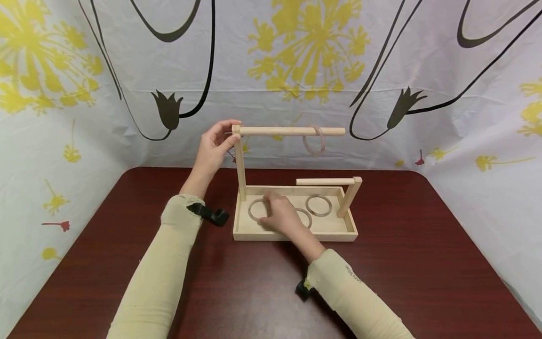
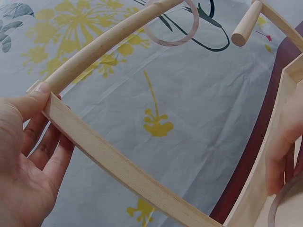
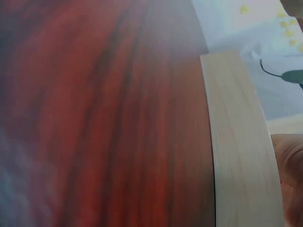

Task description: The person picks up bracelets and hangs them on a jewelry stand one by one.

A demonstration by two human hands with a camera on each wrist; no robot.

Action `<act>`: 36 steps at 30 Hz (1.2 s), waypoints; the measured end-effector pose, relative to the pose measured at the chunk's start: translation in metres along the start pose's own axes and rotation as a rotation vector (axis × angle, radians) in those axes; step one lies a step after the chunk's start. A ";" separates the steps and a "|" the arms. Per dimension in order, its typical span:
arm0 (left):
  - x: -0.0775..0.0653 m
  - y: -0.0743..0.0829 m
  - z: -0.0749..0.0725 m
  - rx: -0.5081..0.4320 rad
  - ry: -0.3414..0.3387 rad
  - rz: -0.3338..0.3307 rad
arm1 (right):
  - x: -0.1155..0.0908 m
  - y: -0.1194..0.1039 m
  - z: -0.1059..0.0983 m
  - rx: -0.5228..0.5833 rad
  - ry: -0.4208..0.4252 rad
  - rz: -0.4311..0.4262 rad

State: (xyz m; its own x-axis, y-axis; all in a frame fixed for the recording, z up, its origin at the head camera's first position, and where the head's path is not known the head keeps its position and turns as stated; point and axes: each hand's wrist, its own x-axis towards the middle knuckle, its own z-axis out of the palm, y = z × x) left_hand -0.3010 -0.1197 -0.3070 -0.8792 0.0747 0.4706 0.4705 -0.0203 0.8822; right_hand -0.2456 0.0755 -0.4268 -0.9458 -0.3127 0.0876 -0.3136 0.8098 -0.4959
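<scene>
A light wooden tray (image 1: 254, 237) lies toward the far edge of a dark red tabletop (image 1: 237, 292), roughly midway between its left and right edges. Behind it hangs a pale cloth (image 1: 254, 108) printed with yellow flowers and dark stems. At the tray's left edge stands a tall post (image 1: 240, 169); from its top a long rod (image 1: 275, 131) runs rightward, high above the tray, with a hanging ring (image 1: 314, 153) near its free right end. At the tray's right edge, a short post (image 1: 350, 197) carries a short rod (image 1: 323, 181) that points left, lower than the long one. Three thin rings lie inside the tray: a left ring (image 1: 249, 211), a middle ring (image 1: 311, 219) partly covered by the right hand (image 1: 281, 214), and a right ring (image 1: 319, 215) near the short post.

The left hand (image 1: 216, 143) is raised, pinching the top of the tall post between thumb and fingers, with the palm to the post's left. The right hand reaches across the tray's front edge, palm down, thumb nearer that edge and fingers bent toward the back, at the right side of the left ring. A fingertip meets that ring in the left wrist view; whether the hand grips it, I cannot tell. Both forearms wear cream sleeves (image 1: 161, 278), with a black strap (image 1: 216, 216) at the left wrist.
</scene>
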 end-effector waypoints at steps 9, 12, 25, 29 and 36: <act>-0.001 0.000 0.000 0.010 -0.002 -0.006 | -0.002 -0.001 0.002 -0.087 -0.021 -0.023; -0.001 0.000 0.000 0.014 0.000 -0.002 | -0.003 0.001 0.002 -0.039 -0.004 -0.018; -0.001 0.001 0.000 0.022 -0.001 0.007 | -0.008 0.005 -0.003 0.148 0.044 -0.066; -0.001 0.001 0.000 0.025 0.000 0.004 | -0.011 0.005 -0.004 0.205 0.057 -0.085; -0.001 0.002 0.001 0.016 0.005 -0.001 | -0.014 0.004 -0.006 0.309 0.085 -0.112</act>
State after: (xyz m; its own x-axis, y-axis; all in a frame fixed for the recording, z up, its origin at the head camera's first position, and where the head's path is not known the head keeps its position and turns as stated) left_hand -0.2989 -0.1190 -0.3062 -0.8800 0.0701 0.4698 0.4707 -0.0046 0.8823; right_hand -0.2340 0.0862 -0.4251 -0.9145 -0.3384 0.2216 -0.3881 0.5798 -0.7164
